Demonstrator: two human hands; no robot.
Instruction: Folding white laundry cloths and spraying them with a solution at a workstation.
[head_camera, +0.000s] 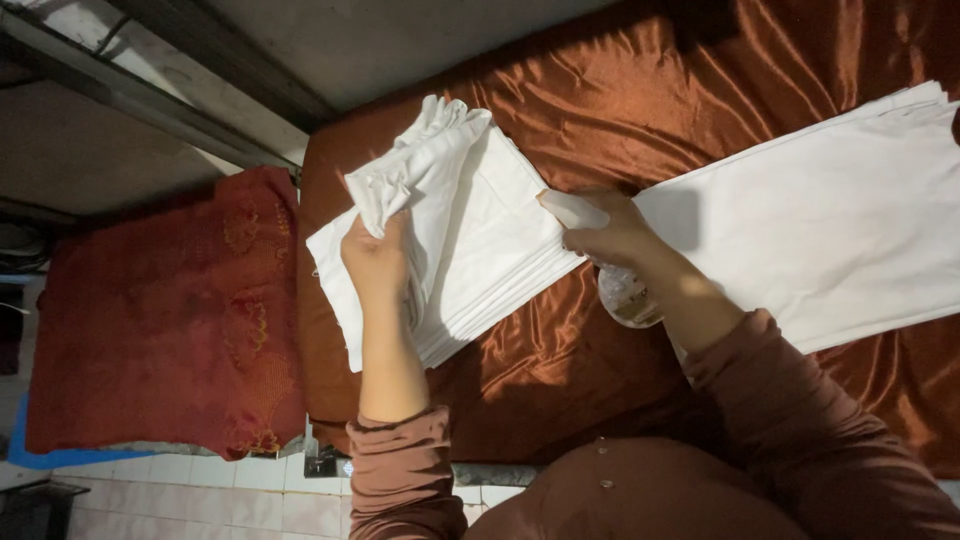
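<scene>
My left hand (375, 262) is raised over a stack of folded white cloths (500, 250) and grips a bunched white cloth (425, 160) that hangs crumpled above the stack's left side. My right hand (615, 235) rests at the stack's right edge and is closed around a clear spray bottle (626, 295) whose white nozzle points left toward the stack. The stack lies on a rust-brown satin cover (560, 350). Both arms wear brown sleeves.
A large flat white sheet (830, 225) lies on the satin to the right, touching my right wrist. A red patterned cushion (170, 320) sits to the left, beside the satin surface. Pale floor tiles (230, 500) show below, and a grey wall and ledge (200, 90) above.
</scene>
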